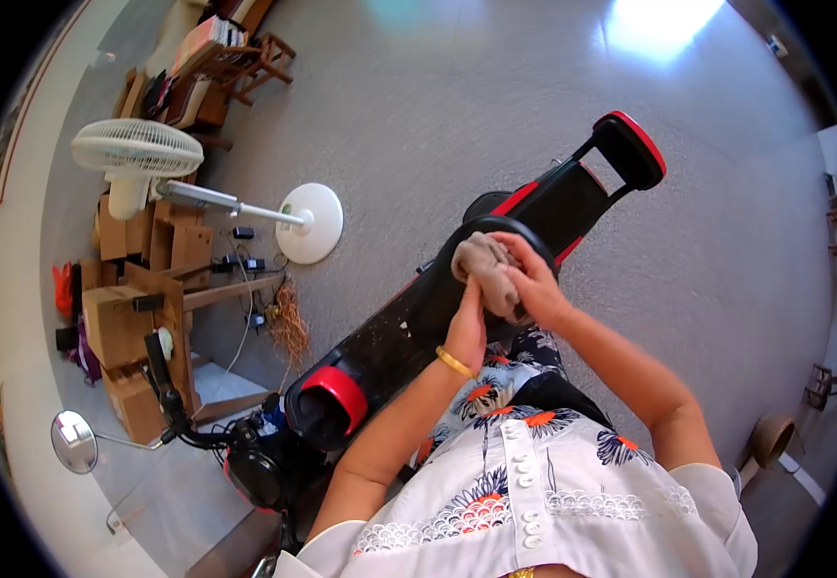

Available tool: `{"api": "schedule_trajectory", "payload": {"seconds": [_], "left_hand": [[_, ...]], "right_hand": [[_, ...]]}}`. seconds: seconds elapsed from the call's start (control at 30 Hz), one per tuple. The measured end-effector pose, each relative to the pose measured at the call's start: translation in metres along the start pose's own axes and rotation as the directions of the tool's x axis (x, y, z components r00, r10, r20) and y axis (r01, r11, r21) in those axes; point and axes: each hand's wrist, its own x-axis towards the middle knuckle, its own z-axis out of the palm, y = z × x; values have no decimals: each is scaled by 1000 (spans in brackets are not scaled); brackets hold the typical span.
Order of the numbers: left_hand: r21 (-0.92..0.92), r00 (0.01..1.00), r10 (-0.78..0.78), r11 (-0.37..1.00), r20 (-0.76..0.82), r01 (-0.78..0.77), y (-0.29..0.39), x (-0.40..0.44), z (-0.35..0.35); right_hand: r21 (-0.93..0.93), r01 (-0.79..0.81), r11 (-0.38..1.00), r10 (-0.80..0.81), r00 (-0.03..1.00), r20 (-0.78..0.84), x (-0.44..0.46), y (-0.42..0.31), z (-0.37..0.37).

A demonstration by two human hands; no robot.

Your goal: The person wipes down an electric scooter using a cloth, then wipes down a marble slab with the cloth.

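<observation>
A crumpled grey-brown cloth (pixel 486 267) is bunched between my two hands, above the black seat of a scooter (pixel 409 323). My left hand (pixel 466 323), with a gold bangle at the wrist, grips the cloth from below. My right hand (pixel 534 279) has its fingers wrapped round the cloth's right side. The scooter has red trim and a black and red backrest (pixel 630 149) at its far end. Its handlebar (pixel 172 400) and round mirror (pixel 74 442) are at the lower left.
A white standing fan (pixel 139 147) with a round base (pixel 310 223) stands at the left. Cardboard boxes (pixel 115 323), a wooden frame and cables lie behind it. A wooden stool (pixel 262 67) is at the upper left, and a round basket (pixel 772 440) at the lower right.
</observation>
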Motion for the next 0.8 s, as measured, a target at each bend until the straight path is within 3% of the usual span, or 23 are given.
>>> {"api": "schedule_trajectory", "payload": {"seconds": [0.03, 0.07, 0.1, 0.13, 0.17, 0.2, 0.23, 0.3, 0.33, 0.37, 0.4, 0.43, 0.47, 0.5, 0.57, 0.63, 0.7, 0.73, 0.77, 0.8], "left_hand": [[194, 1000, -5, 981, 11, 2, -6, 16, -2], [430, 962, 250, 861, 106, -271, -35, 50, -17], [434, 964, 241, 860, 116, -268, -32, 53, -9], [856, 889, 416, 371, 193, -359, -25, 51, 1], [926, 788, 494, -271, 367, -262, -20, 53, 10], [916, 816, 419, -147, 399, -372, -17, 60, 14], [912, 818, 404, -146, 409, -383, -14, 68, 13], [725, 625, 398, -181, 672, -665, -9, 86, 7], [767, 633, 452, -229, 629, -600, -8, 91, 5], [810, 678, 455, -427, 577, -402, -7, 95, 0], [824, 722, 461, -497, 515, -271, -12, 101, -9], [817, 759, 473, -560, 448, -133, -17, 107, -19], [822, 773, 447, -545, 451, -164, -18, 108, -24], [819, 781, 434, -550, 449, -165, -18, 109, -24], [835, 798, 430, -527, 421, -157, -19, 105, -23], [825, 813, 411, -547, 412, -142, -16, 103, -22], [824, 769, 423, -519, 479, -228, -14, 103, -23], [800, 762, 415, -558, 498, -219, -11, 101, -20], [797, 768, 404, -564, 497, -219, -10, 101, -20], [797, 757, 408, -554, 510, -239, -9, 100, -19]], "right_hand": [[3, -27, 1000, 27, 1000, 7, 6, -4, -13], [-65, -19, 998, 21, 999, 31, 10, -5, -27], [-62, -17, 998, 18, 1000, 17, 8, -11, -32], [-64, -62, 996, 64, 997, 34, 5, -20, -35], [-65, -106, 992, 109, 993, 48, 4, -26, -41], [-96, -132, 987, 130, 991, -24, 5, -21, -49], [-91, -136, 986, 133, 990, -43, 5, -16, -57], [210, -177, 962, 223, 950, -219, 8, -6, -75], [180, -151, 972, 202, 929, -309, 14, 0, -89], [260, -163, 952, 258, 884, -390, 17, 2, -106], [197, -152, 969, 234, 826, -513, 25, 17, -130], [89, -198, 976, 211, 767, -606, 32, 24, -156], [-184, -239, 953, 37, 698, -715, 42, 56, -197], [-290, -269, 918, -49, 651, -758, 49, 49, -210], [-548, -374, 748, -260, 595, -760, 65, 58, -245], [-683, -363, 634, -371, 632, -680, 79, 77, -260], [-825, -389, 410, -402, 735, -547, 84, 111, -243], [-922, -330, 202, -498, 776, -387, 84, 128, -225], [-939, -321, 126, -568, 752, -333, 81, 140, -199], [-943, -232, 238, -474, 819, -322, 76, 148, -178]]}}
